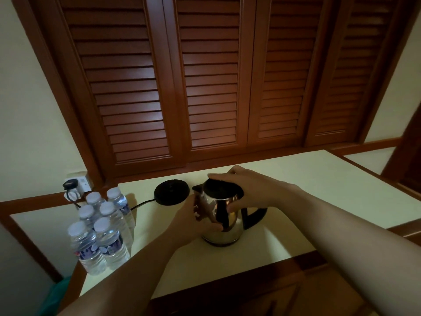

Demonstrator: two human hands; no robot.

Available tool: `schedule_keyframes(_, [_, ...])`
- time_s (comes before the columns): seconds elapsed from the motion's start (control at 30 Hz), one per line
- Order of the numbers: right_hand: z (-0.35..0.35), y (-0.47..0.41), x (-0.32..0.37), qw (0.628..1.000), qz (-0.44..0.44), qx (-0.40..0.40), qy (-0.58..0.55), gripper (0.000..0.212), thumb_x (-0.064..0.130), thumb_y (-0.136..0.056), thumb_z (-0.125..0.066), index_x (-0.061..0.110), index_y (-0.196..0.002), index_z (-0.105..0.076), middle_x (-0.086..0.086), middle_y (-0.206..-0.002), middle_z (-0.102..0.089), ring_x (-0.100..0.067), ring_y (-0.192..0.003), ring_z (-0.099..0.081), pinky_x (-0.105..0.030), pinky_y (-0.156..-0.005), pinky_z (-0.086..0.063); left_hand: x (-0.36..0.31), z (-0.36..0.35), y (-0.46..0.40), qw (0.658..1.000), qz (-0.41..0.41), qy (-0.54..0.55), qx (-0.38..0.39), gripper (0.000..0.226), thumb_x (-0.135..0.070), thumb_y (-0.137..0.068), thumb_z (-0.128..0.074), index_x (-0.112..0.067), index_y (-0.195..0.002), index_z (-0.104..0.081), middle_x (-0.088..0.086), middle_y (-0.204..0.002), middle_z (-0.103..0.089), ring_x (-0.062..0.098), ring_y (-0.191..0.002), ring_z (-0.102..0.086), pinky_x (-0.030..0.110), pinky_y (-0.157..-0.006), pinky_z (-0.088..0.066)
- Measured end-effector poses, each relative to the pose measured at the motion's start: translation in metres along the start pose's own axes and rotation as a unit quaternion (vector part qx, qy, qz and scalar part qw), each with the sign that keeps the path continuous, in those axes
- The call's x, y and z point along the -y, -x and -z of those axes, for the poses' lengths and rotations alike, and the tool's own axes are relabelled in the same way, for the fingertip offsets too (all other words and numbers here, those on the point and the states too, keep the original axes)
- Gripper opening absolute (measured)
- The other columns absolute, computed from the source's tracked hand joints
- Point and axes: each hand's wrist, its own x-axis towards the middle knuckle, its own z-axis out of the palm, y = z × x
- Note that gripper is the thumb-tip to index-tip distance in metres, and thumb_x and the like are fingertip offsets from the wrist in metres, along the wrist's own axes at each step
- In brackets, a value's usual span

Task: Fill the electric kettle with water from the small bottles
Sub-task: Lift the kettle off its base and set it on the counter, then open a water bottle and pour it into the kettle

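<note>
A shiny steel electric kettle (224,226) with a black lid and black handle stands on the pale counter (319,197), off its base. My left hand (193,221) grips the kettle's left side below the spout. My right hand (248,190) lies over the black lid (222,187), fingers curled round its rim and thumb on the body. The round black power base (172,192) lies just behind and to the left. Several small capped water bottles (102,231) stand grouped at the counter's left end.
A black cord runs from the base to a plug in the wall socket (77,183) behind the bottles. Brown louvred shutters (209,87) rise behind the counter. A wooden edge (227,283) borders the counter front.
</note>
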Motion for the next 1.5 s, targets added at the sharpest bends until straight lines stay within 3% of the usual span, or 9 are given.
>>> schedule_keyframes(0.2, [0.008, -0.006, -0.014, 1.0, -0.001, -0.013, 0.006, 0.086, 0.045, -0.076, -0.089, 0.044, -0.146, -0.04, 0.006, -0.124, -0.044, -0.014, -0.112, -0.049, -0.031, -0.097, -0.053, 0.001, -0.01, -0.017, 1.0, 0.002, 0.013, 0.004, 0.096, -0.024, -0.07, -0.098, -0.043, -0.142, -0.038, -0.026, -0.135, -0.054, -0.004, -0.117, -0.056, 0.017, -0.091, -0.051])
schedule_keyframes(0.33, [0.005, -0.001, -0.025, 0.992, -0.012, -0.104, -0.069, 0.095, 0.038, -0.068, -0.097, 0.036, -0.144, -0.04, 0.005, -0.13, -0.05, -0.015, -0.116, -0.056, -0.032, -0.096, -0.057, 0.008, -0.017, -0.028, 1.0, -0.002, 0.013, -0.009, 0.099, -0.029, -0.072, -0.096, -0.036, -0.153, -0.039, -0.023, -0.142, -0.056, 0.002, -0.126, -0.058, 0.022, -0.099, -0.053])
schedule_keyframes(0.5, [-0.023, 0.026, -0.042, 0.956, -0.063, -0.253, -0.133, 0.107, 0.042, -0.065, -0.098, 0.033, -0.154, -0.038, 0.01, -0.148, -0.052, -0.011, -0.134, -0.051, -0.042, -0.112, -0.049, 0.009, -0.022, -0.035, 1.0, -0.012, 0.013, -0.01, 0.095, -0.021, -0.075, -0.094, -0.036, -0.152, -0.041, -0.025, -0.135, -0.059, 0.002, -0.121, -0.06, 0.015, -0.088, -0.054])
schedule_keyframes(0.73, [-0.052, 0.058, -0.041, 0.917, -0.08, -0.312, -0.236, 0.111, 0.033, -0.069, -0.097, 0.055, -0.154, -0.029, 0.043, -0.127, -0.059, 0.018, -0.123, -0.052, -0.001, -0.095, -0.04, 0.007, -0.02, -0.039, 0.999, -0.03, -0.012, 0.0, 0.082, -0.022, -0.081, -0.089, -0.056, -0.14, -0.042, -0.024, -0.135, -0.06, -0.003, -0.122, -0.058, 0.017, -0.092, -0.051])
schedule_keyframes(0.93, [-0.054, 0.054, -0.04, 0.919, -0.106, -0.316, -0.211, 0.122, 0.043, -0.07, -0.096, 0.048, -0.163, -0.016, 0.023, -0.152, -0.048, -0.003, -0.139, -0.044, -0.03, -0.11, -0.042, 0.006, -0.023, -0.033, 1.0, -0.008, -0.014, -0.002, 0.074, -0.025, -0.085, -0.087, -0.056, -0.136, -0.044, -0.028, -0.132, -0.058, -0.009, -0.119, -0.055, 0.037, -0.113, -0.05])
schedule_keyframes(1.03, [-0.068, 0.06, -0.037, 0.907, -0.153, -0.353, -0.172, 0.122, 0.046, -0.069, -0.095, 0.043, -0.164, -0.018, 0.014, -0.148, -0.046, -0.01, -0.137, -0.041, -0.031, -0.11, -0.041, 0.009, -0.023, -0.012, 0.998, 0.046, -0.042, -0.01, 0.106, -0.036, -0.085, -0.086, -0.026, -0.166, -0.018, -0.019, -0.154, -0.039, 0.008, -0.145, -0.04, 0.039, -0.123, -0.036])
schedule_keyframes(1.13, [-0.089, 0.069, -0.03, 0.881, -0.142, -0.439, -0.104, 0.092, 0.051, -0.072, -0.088, 0.026, -0.152, -0.049, 0.009, -0.127, -0.053, -0.018, -0.121, -0.051, -0.016, -0.102, -0.041, 0.027, -0.013, 0.012, 0.992, 0.066, -0.105, -0.035, 0.109, -0.051, -0.083, -0.084, -0.026, -0.166, -0.017, -0.004, -0.17, -0.029, 0.019, -0.154, -0.035, 0.044, -0.125, -0.035])
schedule_keyframes(1.23, [-0.11, 0.072, -0.012, 0.903, -0.111, -0.407, -0.086, 0.072, 0.057, -0.078, -0.076, 0.021, -0.139, -0.065, 0.008, -0.11, -0.067, -0.018, -0.105, -0.06, -0.014, -0.091, -0.042, 0.037, 0.0, 0.039, 0.985, 0.052, -0.163, -0.039, 0.095, -0.052, -0.087, -0.079, -0.028, -0.163, -0.027, -0.005, -0.166, -0.034, 0.016, -0.15, -0.039, 0.04, -0.123, -0.038])
schedule_keyframes(1.5, [-0.152, 0.021, 0.037, 0.955, -0.033, -0.231, -0.183, 0.069, 0.065, -0.081, -0.076, 0.025, -0.137, -0.067, 0.011, -0.13, -0.061, -0.001, -0.119, -0.052, -0.031, -0.104, -0.048, 0.057, 0.03, 0.115, 0.967, 0.021, -0.249, -0.042, 0.072, -0.042, -0.09, -0.079, -0.027, -0.154, -0.049, -0.008, -0.156, -0.05, 0.007, -0.144, -0.045, 0.018, -0.122, -0.03])
